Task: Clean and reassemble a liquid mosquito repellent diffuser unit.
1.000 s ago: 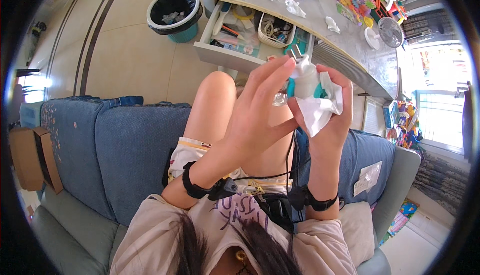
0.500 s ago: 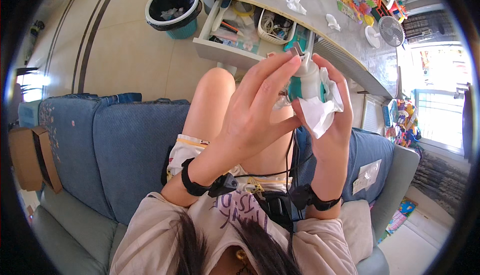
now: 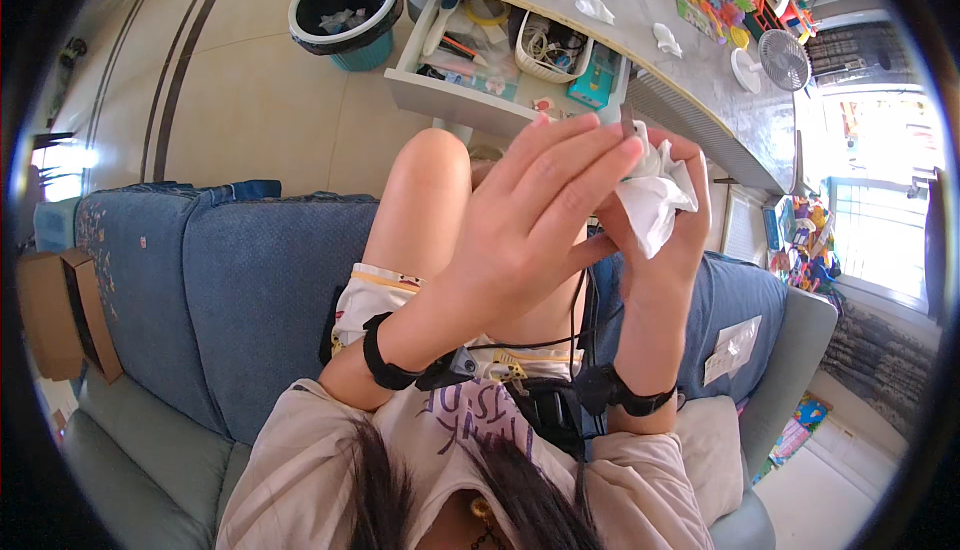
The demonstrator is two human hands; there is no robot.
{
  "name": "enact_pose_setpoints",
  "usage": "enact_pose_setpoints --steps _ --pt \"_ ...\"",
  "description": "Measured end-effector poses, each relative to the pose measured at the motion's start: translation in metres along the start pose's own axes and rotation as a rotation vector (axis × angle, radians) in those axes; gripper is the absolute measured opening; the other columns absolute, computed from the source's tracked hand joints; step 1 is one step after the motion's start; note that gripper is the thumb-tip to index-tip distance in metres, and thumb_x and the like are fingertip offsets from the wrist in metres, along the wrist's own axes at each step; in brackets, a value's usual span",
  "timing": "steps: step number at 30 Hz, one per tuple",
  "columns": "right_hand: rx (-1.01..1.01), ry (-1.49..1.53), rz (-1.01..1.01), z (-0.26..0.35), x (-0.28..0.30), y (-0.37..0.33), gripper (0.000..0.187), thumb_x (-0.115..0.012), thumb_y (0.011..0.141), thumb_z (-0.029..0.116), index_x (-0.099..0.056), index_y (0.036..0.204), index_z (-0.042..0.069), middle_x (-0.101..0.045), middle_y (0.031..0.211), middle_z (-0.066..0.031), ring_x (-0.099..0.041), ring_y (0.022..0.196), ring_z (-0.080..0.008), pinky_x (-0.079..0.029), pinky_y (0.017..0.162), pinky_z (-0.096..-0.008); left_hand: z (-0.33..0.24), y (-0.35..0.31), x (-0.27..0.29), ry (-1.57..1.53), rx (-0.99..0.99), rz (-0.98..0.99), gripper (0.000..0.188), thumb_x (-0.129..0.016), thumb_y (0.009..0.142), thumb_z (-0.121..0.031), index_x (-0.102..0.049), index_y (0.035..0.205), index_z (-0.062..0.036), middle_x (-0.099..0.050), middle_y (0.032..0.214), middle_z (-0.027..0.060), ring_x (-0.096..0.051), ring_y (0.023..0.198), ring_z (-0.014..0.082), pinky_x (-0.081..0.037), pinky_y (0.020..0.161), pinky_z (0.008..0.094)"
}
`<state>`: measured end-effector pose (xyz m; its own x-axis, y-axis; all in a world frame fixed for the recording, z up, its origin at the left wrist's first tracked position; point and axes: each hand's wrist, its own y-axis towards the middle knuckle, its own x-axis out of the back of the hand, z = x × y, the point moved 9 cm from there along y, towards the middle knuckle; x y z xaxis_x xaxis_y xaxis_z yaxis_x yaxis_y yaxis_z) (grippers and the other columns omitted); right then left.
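Held up between both hands over my knees is a white and teal rounded object (image 3: 646, 148). Mostly hidden behind fingers, it shows a white part and a flat brownish tab at its top; its kind cannot be made out. My left hand (image 3: 525, 215) has its fingers bent together against the near side of the object. From the right, my right hand (image 3: 665, 255) curls round it, pressing a crumpled white tissue (image 3: 655, 208) to it. The tissue's loose corner hangs down over the palm.
Ahead, a drawer (image 3: 470, 100) stands pulled out of the desk (image 3: 690, 80), with a white basket (image 3: 548, 68) of cables in it. Crumpled tissues (image 3: 593, 4) and a small fan (image 3: 783, 60) are on the desktop. A lined bin (image 3: 350, 25) stands left of the drawer.
Both hands have shifted a little to the right with the object. It has turned, so its teal side is now mostly hidden behind my left fingers.
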<state>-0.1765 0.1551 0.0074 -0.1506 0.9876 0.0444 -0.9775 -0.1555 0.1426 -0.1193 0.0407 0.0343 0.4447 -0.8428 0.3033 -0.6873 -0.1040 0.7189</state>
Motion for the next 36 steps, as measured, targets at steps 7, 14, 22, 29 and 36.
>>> enact_pose_setpoints --steps 7,14,22,29,36 --pt "-0.032 0.093 -0.036 -0.002 -0.001 -0.005 0.041 -0.072 0.071 0.0 -0.05 0.105 0.002 -0.059 0.097 -0.006 -0.056 0.09 -0.011 -0.047 0.077 -0.0239 0.004 -0.004 -0.001 -0.013 -0.004 -0.012 0.075 -0.076 0.047 -0.009 -0.052 0.118 -0.007 -0.054 0.118 0.0063 -0.051 0.107 0.0301 -0.042 0.09 0.0459" --pt "-0.127 0.276 -0.048 -0.012 0.0 -0.008 0.027 -0.056 0.088 0.014 -0.052 0.11 -0.001 -0.059 0.1 -0.0065 -0.056 0.089 -0.0108 -0.046 0.076 -0.0223 0.003 0.0 0.002 -0.042 0.027 0.028 0.076 -0.076 0.046 -0.009 -0.052 0.119 -0.008 -0.054 0.118 0.0065 -0.05 0.108 0.0307 -0.041 0.091 0.0472" --pt "-0.145 0.389 0.067 -0.004 -0.007 -0.006 0.035 -0.048 0.093 0.022 -0.049 0.117 -0.004 -0.058 0.108 -0.0105 -0.057 0.093 -0.0136 -0.048 0.079 -0.0258 0.006 -0.001 0.007 -0.122 0.058 -0.009 0.078 -0.078 0.046 -0.007 -0.051 0.119 -0.008 -0.054 0.119 0.0081 -0.055 0.103 0.0293 -0.044 0.088 0.0459" --pt "-0.179 0.44 0.181 -0.001 -0.015 -0.006 0.044 -0.056 0.088 0.022 -0.044 0.121 -0.004 -0.053 0.116 -0.0115 -0.056 0.099 -0.0157 -0.047 0.087 -0.0276 0.007 0.006 0.016 -0.113 0.111 -0.021 0.078 -0.081 0.044 -0.005 -0.052 0.117 -0.0058 -0.053 0.117 0.0118 -0.056 0.1 0.0283 -0.05 0.078 0.0342" --pt "-0.136 0.298 0.14 -0.001 -0.007 -0.003 0.043 -0.061 0.084 0.013 -0.045 0.121 -0.002 -0.053 0.116 -0.0099 -0.054 0.101 -0.0125 -0.045 0.085 -0.0247 0.009 0.002 0.012 -0.103 0.108 -0.061 0.079 -0.081 0.042 -0.003 -0.052 0.116 -0.0049 -0.053 0.116 0.012 -0.057 0.098 0.0272 -0.052 0.072 0.0308"
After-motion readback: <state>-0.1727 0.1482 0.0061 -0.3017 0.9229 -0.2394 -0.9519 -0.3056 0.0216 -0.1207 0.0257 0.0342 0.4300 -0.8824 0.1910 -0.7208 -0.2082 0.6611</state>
